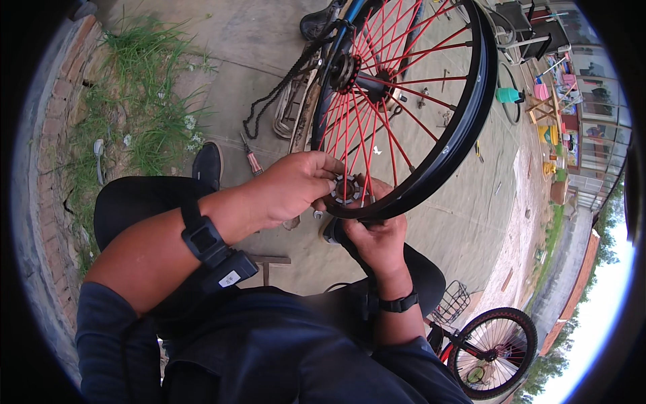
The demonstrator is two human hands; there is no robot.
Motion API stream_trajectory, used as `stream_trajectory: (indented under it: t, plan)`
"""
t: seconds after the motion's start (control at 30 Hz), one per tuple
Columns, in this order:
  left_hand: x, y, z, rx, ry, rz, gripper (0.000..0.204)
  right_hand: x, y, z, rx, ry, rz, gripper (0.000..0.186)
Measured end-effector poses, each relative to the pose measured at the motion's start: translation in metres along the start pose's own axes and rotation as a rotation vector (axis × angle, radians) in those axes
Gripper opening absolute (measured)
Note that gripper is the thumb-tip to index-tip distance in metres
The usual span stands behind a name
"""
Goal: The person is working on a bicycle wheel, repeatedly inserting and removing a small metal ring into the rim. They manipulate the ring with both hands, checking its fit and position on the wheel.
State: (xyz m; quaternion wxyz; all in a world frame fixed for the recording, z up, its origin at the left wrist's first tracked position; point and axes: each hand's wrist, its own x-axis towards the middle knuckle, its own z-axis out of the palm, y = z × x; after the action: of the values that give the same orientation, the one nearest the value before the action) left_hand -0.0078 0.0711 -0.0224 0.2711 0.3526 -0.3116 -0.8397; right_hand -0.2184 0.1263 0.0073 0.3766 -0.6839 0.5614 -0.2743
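A bicycle wheel (pixel 478 94) with a black rim and red spokes stands tilted before me, without a tyre on the rim. My left hand (pixel 291 183) pinches a round, notched spoke wrench (pixel 346 190) among the spokes at the rim's near end. Below it, my right hand (pixel 379 241) grips the black rim, thumb on the near side and fingers partly hidden behind it. The hub (pixel 377 86) carries a dark sprocket (pixel 344 73) on its left side. A loose black chain (pixel 264 102) hangs to the left of the wheel.
A red-handled screwdriver (pixel 253 160) and an open-ended wrench (pixel 317 215) lie on the ground. Grass (pixel 151 87) grows at the left beside a brick edge (pixel 59 128). Another bicycle wheel (pixel 531 337) stands at the lower right. Chairs (pixel 538 37) are at the far right.
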Motion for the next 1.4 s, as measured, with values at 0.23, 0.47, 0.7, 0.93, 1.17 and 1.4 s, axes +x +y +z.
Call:
stream_trajectory:
  t: [0.23, 0.47, 0.7, 0.93, 1.17, 1.4]
  plan:
    - [-0.003, 0.000, 0.003, 0.071, 0.088, 0.027, 0.031, 0.003, -0.004, 0.009, 0.174, 0.114, 0.097, 0.050]
    - [-0.005, 0.005, 0.001, 0.128, 0.148, 0.018, 0.030, 0.000, 0.008, 0.003, 0.112, -0.023, 0.051, 0.067]
    - [-0.006, 0.005, 0.001, 0.131, 0.146, 0.002, 0.031, 0.000, 0.003, 0.002, 0.080, -0.011, 0.048, 0.067]
    - [-0.007, 0.007, 0.002, 0.124, 0.163, -0.005, 0.031, 0.005, -0.003, 0.006, 0.082, 0.095, 0.000, 0.055]
    - [-0.006, 0.007, 0.001, 0.130, 0.152, -0.017, 0.030, 0.003, -0.002, 0.008, 0.154, 0.096, 0.062, 0.054]
    - [-0.006, 0.006, 0.001, 0.129, 0.164, 0.000, 0.031, 0.001, 0.002, 0.010, 0.194, 0.105, 0.081, 0.054]
